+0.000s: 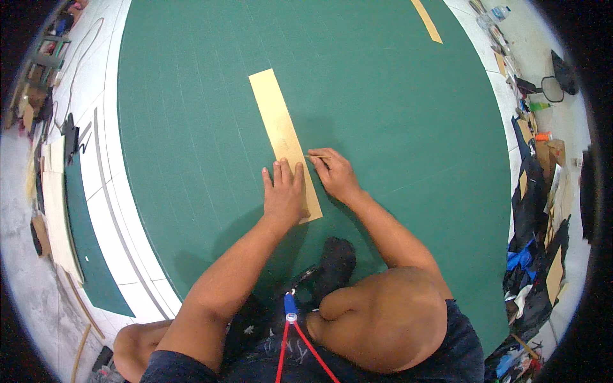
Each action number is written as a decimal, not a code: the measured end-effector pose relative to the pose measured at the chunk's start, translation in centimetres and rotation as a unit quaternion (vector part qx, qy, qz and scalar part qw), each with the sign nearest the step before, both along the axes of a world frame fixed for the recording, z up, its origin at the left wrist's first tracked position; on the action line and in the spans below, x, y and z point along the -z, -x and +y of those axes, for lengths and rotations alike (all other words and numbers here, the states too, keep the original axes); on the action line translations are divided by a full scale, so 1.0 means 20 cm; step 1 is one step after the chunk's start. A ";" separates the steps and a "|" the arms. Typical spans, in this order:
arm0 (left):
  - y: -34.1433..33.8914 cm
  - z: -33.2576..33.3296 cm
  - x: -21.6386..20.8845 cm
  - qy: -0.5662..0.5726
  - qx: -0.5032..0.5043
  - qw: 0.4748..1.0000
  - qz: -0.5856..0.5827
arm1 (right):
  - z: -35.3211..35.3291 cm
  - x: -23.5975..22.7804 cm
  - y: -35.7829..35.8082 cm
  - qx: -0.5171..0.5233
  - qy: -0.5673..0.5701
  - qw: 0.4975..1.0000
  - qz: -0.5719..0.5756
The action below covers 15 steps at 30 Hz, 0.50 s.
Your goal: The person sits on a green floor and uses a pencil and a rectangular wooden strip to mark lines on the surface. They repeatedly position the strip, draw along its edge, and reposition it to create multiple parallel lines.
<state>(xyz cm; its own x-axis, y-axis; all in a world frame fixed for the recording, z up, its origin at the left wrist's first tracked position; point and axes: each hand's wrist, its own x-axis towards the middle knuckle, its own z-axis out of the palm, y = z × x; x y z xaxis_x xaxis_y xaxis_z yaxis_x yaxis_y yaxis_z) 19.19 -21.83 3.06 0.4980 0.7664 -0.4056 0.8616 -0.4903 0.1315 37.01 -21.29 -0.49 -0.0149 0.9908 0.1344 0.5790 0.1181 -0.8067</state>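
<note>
A long tan card strip (279, 118) lies slantwise on a large green sheet (408, 147). My left hand (285, 195) rests on the near half of the strip, fingers spread and stretched out, pressing it flat. Close by on the right, my right hand (334, 173) pinches a thin pencil-like stick (315, 156), whose tip meets the strip's right edge. Which kind of marking tool it is cannot be made out. Faint pale lines run lengthwise over the left part of the sheet, and a fainter one crosses to the right of my hands.
A second tan strip (428, 22) lies at the far right of the sheet. White floor tiles border the sheet. Cloth scraps, a plastic bottle (500, 13) and an orange spool (543, 136) clutter the right side. Along the left lie cream boards (60, 210) and a green offcut (96, 268).
</note>
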 end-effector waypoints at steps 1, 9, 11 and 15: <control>-0.01 0.00 0.00 0.005 0.001 1.000 0.004 | 0.00 0.01 0.00 0.002 -0.003 1.000 -0.004; -0.03 0.00 0.00 0.000 0.004 1.000 0.029 | -0.01 0.04 0.00 -0.042 -0.069 0.995 -0.064; -0.03 -0.01 0.03 -0.030 0.000 0.999 0.018 | -0.03 0.05 0.00 -0.064 -0.077 0.991 -0.086; -0.03 -0.01 -0.04 0.028 0.002 0.998 0.049 | -0.20 -0.02 -0.05 -0.172 0.021 0.972 -0.156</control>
<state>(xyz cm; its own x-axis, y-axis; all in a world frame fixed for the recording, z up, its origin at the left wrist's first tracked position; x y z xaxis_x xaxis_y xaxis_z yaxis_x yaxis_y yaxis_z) 19.84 -22.10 3.79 0.4568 0.7395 -0.4945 0.8700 -0.4874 0.0748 37.95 -25.19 -0.15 -0.3803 0.9244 0.0300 0.7283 0.3193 -0.6063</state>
